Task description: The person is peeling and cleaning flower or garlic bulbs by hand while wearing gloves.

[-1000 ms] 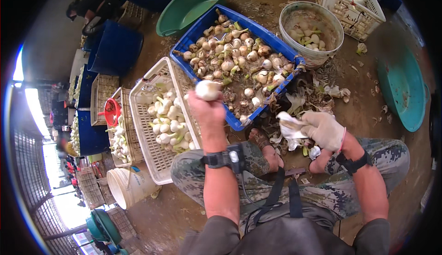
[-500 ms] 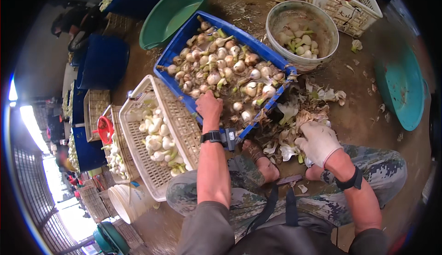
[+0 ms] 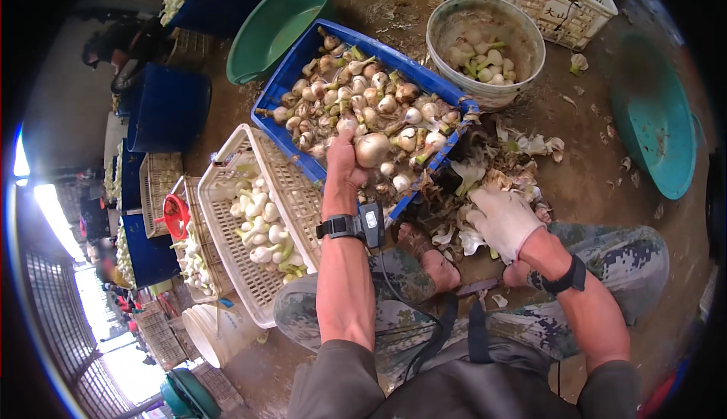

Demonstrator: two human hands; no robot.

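Directions are from the centre of the view. The left hand (image 3: 344, 165), bare, is just off centre towards 11 o'clock, over the near edge of the blue tray (image 3: 413, 73). Its fingers are closed around a bulb (image 3: 372, 151), pale and stemless, which sits clear at the hand's 2 o'clock side. A second bulb (image 3: 347, 125) is at the fingertips; whether it is gripped cannot be determined. The tray, at 12 o'clock, contains many stemmed bulbs (image 3: 367, 86).

The right hand (image 3: 506, 224), gloved, is at 3 o'clock, beside the peelings (image 3: 498, 179). Its fingers point towards 10 o'clock; whether they hold anything cannot be determined.

Further items: crate (image 3: 291, 184) with clean white bulbs (image 3: 265, 230), between 8 and 9 o'clock; bucket (image 3: 492, 96), partly filled, 1 o'clock; green basin (image 3: 276, 29), 11 o'clock.
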